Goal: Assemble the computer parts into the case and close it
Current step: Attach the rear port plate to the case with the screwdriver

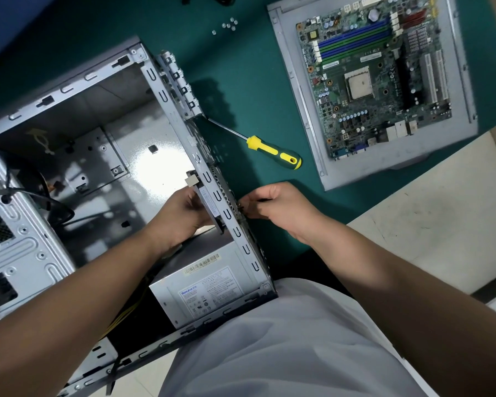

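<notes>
At the rear wall of the open computer case (143, 90), the left hand (181, 213) grips a dark fan-like part inside while the right hand (281, 207) pinches something small, probably a screw, outside; steady alignment matters, motherboard (378, 78) waiting apart.

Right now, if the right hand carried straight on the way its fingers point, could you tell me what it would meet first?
The right hand points left at the computer case's rear panel, where its fingertips pinch something small, probably a screw. It would likely meet that panel at once; the left hand is just behind.
</notes>
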